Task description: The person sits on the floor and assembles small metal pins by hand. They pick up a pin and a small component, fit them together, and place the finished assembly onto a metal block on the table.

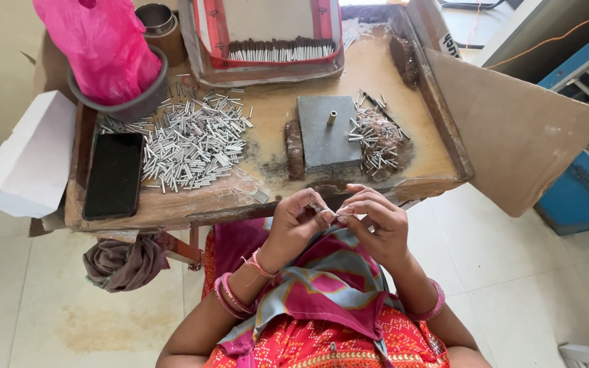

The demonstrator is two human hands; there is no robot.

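Observation:
My left hand point(296, 221) and my right hand point(376, 221) meet just below the front edge of a small wooden work table point(349, 75). Their fingertips pinch one thin white tube point(339, 215) between them. On the table right above the hands lies a grey metal block point(323, 140) with a short brass peg point(331, 117) standing in it. A small heap of thin tubes point(376, 140) lies to the right of the block. A much larger pile of silvery tubes point(192, 140) covers the left half of the table.
A black phone point(112, 174) lies at the table's left edge beside a white box point(25, 157). A pink bag point(103, 44) sits in a grey bowl. A red-rimmed tray point(270, 37) of stacked tubes stands at the back. Cardboard flap point(512, 129) at right, tiled floor below.

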